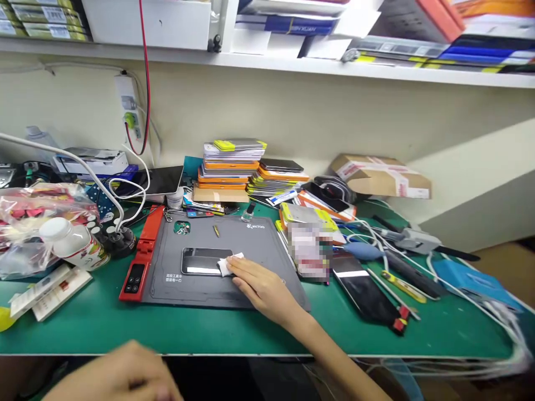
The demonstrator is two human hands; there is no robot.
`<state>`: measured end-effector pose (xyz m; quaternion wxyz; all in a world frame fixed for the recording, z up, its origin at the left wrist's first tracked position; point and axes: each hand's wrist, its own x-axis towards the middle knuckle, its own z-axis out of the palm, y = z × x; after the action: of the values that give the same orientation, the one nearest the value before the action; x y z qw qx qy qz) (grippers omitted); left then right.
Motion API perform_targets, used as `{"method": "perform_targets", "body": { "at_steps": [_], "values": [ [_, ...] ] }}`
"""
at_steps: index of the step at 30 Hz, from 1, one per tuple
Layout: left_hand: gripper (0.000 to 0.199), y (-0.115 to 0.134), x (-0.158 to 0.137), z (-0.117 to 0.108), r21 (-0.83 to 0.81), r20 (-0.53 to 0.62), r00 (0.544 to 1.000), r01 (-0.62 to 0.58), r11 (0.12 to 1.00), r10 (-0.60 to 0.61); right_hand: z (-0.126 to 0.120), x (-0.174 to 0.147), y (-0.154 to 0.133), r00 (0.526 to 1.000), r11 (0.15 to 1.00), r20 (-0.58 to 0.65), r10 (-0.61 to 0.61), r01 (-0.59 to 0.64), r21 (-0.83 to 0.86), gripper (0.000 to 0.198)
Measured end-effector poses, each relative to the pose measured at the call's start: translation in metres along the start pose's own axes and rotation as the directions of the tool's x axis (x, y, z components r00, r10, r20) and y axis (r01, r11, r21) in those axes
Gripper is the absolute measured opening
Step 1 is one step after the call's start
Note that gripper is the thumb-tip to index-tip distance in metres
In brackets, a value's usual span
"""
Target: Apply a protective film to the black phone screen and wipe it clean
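A phone (203, 260) with a dark, glossy screen lies flat on the grey work mat (234, 292). My right hand (254, 281) presses a small white wipe (228, 265) against the right end of that screen, fingers together over it. At the bottom left, in front of the table edge, my left hand (121, 373) is blurred and cut off by the frame. It looks curled, but its fingers are unclear, and it is away from the phone. Behind the phone, a small brass-coloured bit (216, 230) and a little glass bottle (248, 213) with a black cap are on the mat.
A red device (134, 278) borders the mat's left side. Left of it stand a white bottle (69, 242) and flat boxes (54, 289). Stacked phone-part boxes (229, 167) rise behind. Another phone screen (363, 289), a yellow cutter (403, 287) and cables crowd the right.
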<state>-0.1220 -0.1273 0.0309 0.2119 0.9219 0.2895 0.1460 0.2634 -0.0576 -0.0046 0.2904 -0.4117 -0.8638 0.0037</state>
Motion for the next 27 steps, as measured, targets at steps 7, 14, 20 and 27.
{"method": "perform_targets", "body": {
  "at_steps": [7,14,20,27],
  "values": [
    [0.046,-0.068,0.127,-0.051,0.204,-0.067,0.986,0.16,0.966,-0.15,0.013,-0.002,-0.018,0.997,0.997,-0.005,0.078,-0.078,-0.025,0.043],
    [0.08,-0.11,0.154,-0.026,0.344,-0.03,0.996,0.095,0.934,-0.09,0.013,0.011,-0.022,0.985,0.984,0.003,0.175,-0.175,-0.04,0.042],
    [0.081,-0.12,0.155,-0.021,0.336,-0.03,0.998,0.07,0.939,-0.063,0.016,0.031,-0.012,0.985,0.988,0.073,0.156,-0.154,-0.023,0.043],
    [0.082,-0.11,0.153,-0.02,0.324,-0.023,0.996,0.094,0.941,-0.091,0.024,0.055,-0.011,0.98,0.997,0.197,0.038,-0.051,0.061,0.049]
  ]
}}
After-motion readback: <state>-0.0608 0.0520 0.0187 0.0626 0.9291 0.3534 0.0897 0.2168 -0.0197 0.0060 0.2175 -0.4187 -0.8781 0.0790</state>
